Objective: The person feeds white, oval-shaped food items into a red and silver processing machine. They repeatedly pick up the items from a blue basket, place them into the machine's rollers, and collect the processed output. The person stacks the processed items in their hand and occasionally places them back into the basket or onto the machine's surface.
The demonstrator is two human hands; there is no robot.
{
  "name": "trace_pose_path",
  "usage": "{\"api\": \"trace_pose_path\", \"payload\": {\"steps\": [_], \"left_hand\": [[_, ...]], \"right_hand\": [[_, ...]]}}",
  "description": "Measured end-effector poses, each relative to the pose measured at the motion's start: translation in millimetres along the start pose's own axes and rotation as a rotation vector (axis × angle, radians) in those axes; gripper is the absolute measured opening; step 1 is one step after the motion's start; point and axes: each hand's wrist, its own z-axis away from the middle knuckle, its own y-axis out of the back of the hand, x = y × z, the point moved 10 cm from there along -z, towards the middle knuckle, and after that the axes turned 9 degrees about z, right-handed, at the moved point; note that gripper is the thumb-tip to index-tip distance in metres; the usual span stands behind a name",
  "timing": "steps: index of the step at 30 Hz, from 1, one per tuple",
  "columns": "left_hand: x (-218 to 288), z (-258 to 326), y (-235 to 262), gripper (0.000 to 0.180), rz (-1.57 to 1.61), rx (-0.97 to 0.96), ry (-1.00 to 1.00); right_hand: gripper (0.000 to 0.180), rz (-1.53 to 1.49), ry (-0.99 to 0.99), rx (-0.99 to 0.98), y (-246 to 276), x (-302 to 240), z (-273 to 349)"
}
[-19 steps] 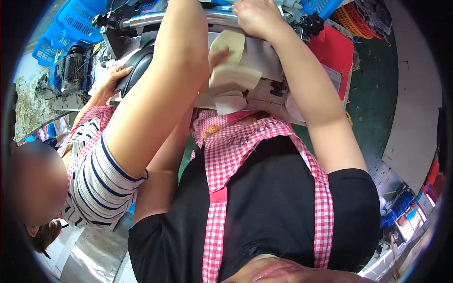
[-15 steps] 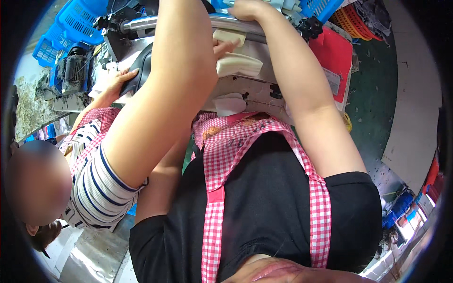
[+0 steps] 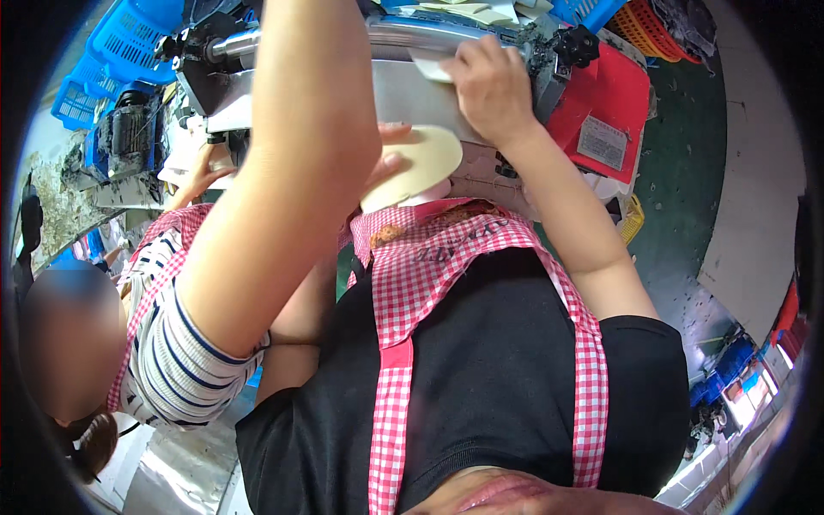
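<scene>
My right hand (image 3: 493, 90) pinches a thin white sheet piece (image 3: 431, 67) at the near side of a metal roller (image 3: 412, 36). Closer to my body, my left hand (image 3: 389, 156) grips a cream, oval-ended flat piece (image 3: 425, 159) by its left side. It may be a stack; I cannot tell how many layers. Most of my left forearm is hidden behind a co-worker's bare arm (image 3: 313, 129), which reaches across in front of me. A smooth metal plate (image 3: 416, 99) lies between the roller and my left hand.
The co-worker's other hand (image 3: 202, 176) is at the table's left part. Blue baskets (image 3: 137, 43) stand far left, an orange basket (image 3: 639, 34) far right. A red panel (image 3: 605, 107) and a black knob (image 3: 575, 47) flank the roller's right end. Cream scraps (image 3: 481, 10) lie beyond it.
My right hand has come back from beyond the roller to its near side, with a white piece. The cream piece in my left hand has moved nearer. The co-worker's lower hand no longer shows a black piece.
</scene>
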Motion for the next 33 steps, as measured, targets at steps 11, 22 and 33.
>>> {"api": "trace_pose_path", "payload": {"steps": [11, 22, 33], "left_hand": [[17, -14, -15, 0.050, 0.099, 0.181, -0.179], [-31, -3, -35, 0.033, 0.339, -0.114, 0.440], [-17, -86, -48, 0.061, 0.161, -0.192, 0.248]], "right_hand": [[0.021, -0.578, -0.039, 0.080, 60, -31, 29], [0.029, -0.685, 0.104, 0.008, 52, -14, -10], [0.038, -0.286, -0.254, -0.713, -133, 99, -87]]}}
